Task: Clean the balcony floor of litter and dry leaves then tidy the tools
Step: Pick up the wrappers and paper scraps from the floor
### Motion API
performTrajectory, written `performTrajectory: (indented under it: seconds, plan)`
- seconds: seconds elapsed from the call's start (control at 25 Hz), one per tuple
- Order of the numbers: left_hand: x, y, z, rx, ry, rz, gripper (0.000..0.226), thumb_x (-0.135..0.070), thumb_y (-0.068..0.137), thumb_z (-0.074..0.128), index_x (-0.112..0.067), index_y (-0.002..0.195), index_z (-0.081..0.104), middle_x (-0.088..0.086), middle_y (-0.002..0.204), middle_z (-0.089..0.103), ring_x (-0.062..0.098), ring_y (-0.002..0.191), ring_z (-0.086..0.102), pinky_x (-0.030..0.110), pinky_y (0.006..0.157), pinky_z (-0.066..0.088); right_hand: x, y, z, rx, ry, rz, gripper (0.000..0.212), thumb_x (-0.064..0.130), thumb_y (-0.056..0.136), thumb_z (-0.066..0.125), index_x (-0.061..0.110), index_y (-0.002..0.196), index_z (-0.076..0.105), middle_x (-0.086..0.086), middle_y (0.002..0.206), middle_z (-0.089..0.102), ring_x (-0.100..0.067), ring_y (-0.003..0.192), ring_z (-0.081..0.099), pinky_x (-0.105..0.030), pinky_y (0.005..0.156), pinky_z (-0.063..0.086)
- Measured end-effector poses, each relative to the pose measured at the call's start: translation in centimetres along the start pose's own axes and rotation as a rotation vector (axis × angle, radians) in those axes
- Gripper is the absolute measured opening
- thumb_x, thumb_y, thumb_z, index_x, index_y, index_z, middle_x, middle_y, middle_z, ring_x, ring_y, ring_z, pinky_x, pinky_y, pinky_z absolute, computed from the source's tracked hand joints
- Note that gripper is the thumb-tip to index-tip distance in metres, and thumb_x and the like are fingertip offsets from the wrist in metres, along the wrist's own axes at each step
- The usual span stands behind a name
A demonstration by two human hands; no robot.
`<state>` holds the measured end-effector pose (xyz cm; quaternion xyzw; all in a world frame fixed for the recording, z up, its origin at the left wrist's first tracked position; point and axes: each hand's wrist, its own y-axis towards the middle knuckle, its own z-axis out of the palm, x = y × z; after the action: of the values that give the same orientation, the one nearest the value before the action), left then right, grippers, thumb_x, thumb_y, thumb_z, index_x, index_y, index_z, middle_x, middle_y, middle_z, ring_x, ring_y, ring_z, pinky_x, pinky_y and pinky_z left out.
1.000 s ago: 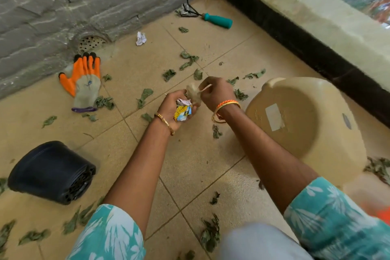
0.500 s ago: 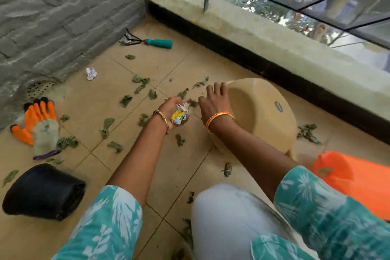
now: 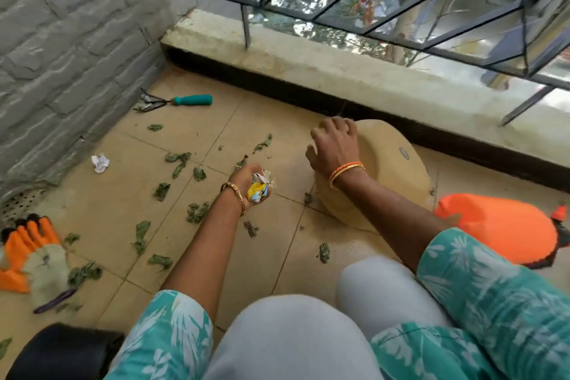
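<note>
1. Your left hand point(image 3: 246, 177) was clenched around a wad of crumpled litter point(image 3: 259, 188), yellow and blue wrappers showing between the fingers. It hung over the middle of the balcony floor point(image 3: 271, 139).
2. A second earlier both hands met over the wad. Since then your right hand point(image 3: 334, 145) left it and reached to the overturned tan pot point(image 3: 394, 170) near the parapet edge of the floor. By this moment its fingers curled over the pot's rim.
3. I judge you were about to right the pot and use it as a bin for the handful.
4. Much stayed undone. Dry leaves point(image 3: 179, 160) lay scattered across the floor, and one white paper ball point(image 3: 100, 162) sat near the brick-wall edge.
5. The tools were untidied: a green-handled hand rake point(image 3: 182, 100) in the far corner by the wall, and an orange glove point(image 3: 30, 251) at the near-left edge beside the drain grate point(image 3: 18, 202).
6. Room was tight on your right. The pot lay close to the parapet point(image 3: 339, 71), and an orange sprayer point(image 3: 499, 225) lay just beside it.
7. The open floor lay between the pot and the wall. A black pot point(image 3: 61, 352) crowded the near-left corner by your knee.
</note>
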<state>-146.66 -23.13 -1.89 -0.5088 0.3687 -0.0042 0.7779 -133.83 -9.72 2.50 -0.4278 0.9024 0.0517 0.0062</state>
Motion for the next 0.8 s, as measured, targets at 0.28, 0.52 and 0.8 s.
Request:
performTrajectory:
  seconds: [0.28,0.52,0.8]
  plan:
    - [-3.1,-0.2,7.7,0.071,0.143,0.025,0.021,-0.009,0.088,0.043,-0.009,0.067,0.044,0.006,0.064,0.044,0.018,0.047,0.047,0.017,0.04,0.047,-13.8,-1.4,-4.0,0.38,0.627,0.82,0.061,0.047,0.096,0.033,0.002,0.136,0.041,-0.022,0.142,0.04,-0.037,0.129,0.039,-0.04,0.103,0.034]
    - [-5.8,1.8,9.1,0.0,0.116,0.078,0.026,-0.013,0.093,0.037,-0.013,0.067,0.044,0.003,0.053,0.051,0.015,0.05,0.048,0.013,0.039,0.044,-12.2,-6.8,0.6,0.424,0.891,0.861,0.091,0.077,0.078,0.038,0.026,0.149,0.013,-0.012,0.154,0.023,-0.032,0.138,0.028,-0.04,0.113,0.023]
    - [-7.7,0.0,8.5,-0.209,0.202,0.289,0.012,-0.016,0.082,0.051,-0.012,0.071,0.054,0.006,0.068,0.055,0.015,0.047,0.055,0.017,0.039,0.046,-4.3,-4.0,1.6,0.377,1.077,0.927,0.096,0.078,0.073,0.047,0.021,0.145,0.019,-0.019,0.146,0.023,-0.043,0.129,0.032,-0.052,0.102,0.034]
